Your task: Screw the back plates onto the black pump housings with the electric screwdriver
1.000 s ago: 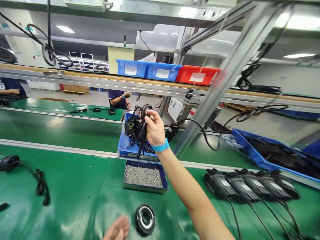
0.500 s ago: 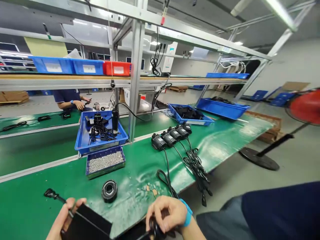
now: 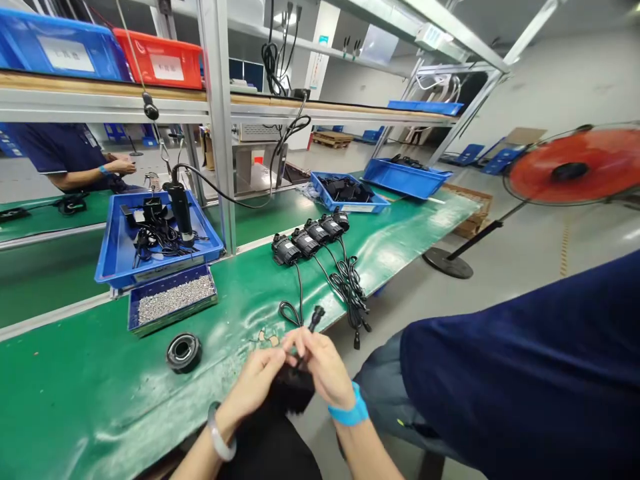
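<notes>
My left hand (image 3: 257,377), with a pale bangle on its wrist, is closed at a black box-shaped part (image 3: 294,395) held low over the table's front edge. My right hand (image 3: 324,365), below a blue wristband, pinches a short black cable by the box. The cable's connector (image 3: 317,316) sticks up past the fingertips. Both hands' fingertips meet at the cable, so the exact grip is partly hidden. On the green table to the left lies a black ring-shaped part (image 3: 184,353). Beyond the hands, several black pump-like units (image 3: 286,249) stand in a row with coiled cables (image 3: 350,287).
A shallow tray of small metal pieces (image 3: 175,300) stands by a blue bin (image 3: 107,260) of black parts. A black cylindrical tool (image 3: 179,210) hangs above that bin. Blue bins (image 3: 373,205) stand farther back. A co-worker (image 3: 65,157) sits across; another person's sleeve (image 3: 525,347) is close right.
My hands have come together in front, with the black box between them and the connector now pointing up. The view has swung right and down.
</notes>
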Demonstrator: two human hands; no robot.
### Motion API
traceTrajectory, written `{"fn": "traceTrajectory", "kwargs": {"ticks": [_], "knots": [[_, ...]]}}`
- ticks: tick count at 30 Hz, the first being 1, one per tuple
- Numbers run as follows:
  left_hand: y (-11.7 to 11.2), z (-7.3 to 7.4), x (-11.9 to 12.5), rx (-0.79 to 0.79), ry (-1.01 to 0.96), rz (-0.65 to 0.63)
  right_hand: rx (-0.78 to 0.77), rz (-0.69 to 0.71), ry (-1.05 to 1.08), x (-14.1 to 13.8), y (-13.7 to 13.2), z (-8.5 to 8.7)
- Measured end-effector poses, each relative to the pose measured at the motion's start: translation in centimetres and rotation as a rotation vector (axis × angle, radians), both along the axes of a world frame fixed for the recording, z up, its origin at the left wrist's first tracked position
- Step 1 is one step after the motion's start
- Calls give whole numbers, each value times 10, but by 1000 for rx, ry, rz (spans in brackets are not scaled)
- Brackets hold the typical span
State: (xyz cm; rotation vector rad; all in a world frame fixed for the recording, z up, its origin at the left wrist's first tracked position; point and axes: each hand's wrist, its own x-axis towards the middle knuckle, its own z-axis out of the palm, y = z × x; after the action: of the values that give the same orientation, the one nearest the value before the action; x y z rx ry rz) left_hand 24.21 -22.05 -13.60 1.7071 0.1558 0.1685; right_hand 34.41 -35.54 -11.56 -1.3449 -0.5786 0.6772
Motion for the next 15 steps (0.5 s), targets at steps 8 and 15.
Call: {"fn": "traceTrajectory", "kwargs": {"ticks": [8,15], "knots": [[-30,-68,63,950,-369,-260,-183,-115,121,6,-63,13],[-49,-70,90,1287,-522,-374,-332,-307,-77,8,-76,4]]}}
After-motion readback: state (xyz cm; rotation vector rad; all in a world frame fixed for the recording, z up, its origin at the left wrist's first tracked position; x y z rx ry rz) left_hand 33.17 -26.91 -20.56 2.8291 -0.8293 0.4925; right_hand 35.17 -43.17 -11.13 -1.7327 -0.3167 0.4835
